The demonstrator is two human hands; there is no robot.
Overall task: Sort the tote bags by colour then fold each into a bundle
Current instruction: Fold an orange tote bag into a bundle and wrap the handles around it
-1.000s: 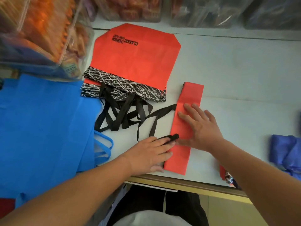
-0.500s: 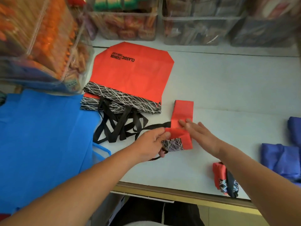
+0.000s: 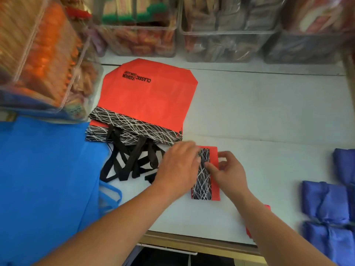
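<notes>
Two hands: both meet on the folded red bag (image 3: 214,160), on the white bench (image 3: 269,112) towards its front edge.
Left hand (image 3: 178,167): lies back up over the left edge of the folded red bag, fingers bent towards its top. The fingertips are blurred, so I cannot tell whether they grip or only press.
Right hand (image 3: 228,171): holds the folded red bag from the right, thumb laid on the patterned band, fingers curled round the red right edge.
Folded red bag: a narrow upright strip lying flat on the bench, with a black band of white scribbled lines running down its middle and red showing along the right side and top.
Red stack (image 3: 149,98): unfolded red tote bags lie flat behind and left of the hands. The top one is printed "CLASSIC FASHION", upside down from this view, with the same black-and-white band along its near edge.
Black handles (image 3: 130,160): a loose tangle of straps spills from the red stack towards the left hand.
Blue bags (image 3: 44,179): flat bright-blue totes cover the left side, one handle loop showing at their right edge.
Purple-blue bundles (image 3: 324,202): several folded bundles sit at the far right, well apart from the hands.
Red bundle (image 3: 267,208): a small red piece shows just behind the right forearm, mostly hidden.
Clear bins (image 3: 221,45): a row of transparent boxes of packaged goods lines the back, and another stands at the upper left.
</notes>
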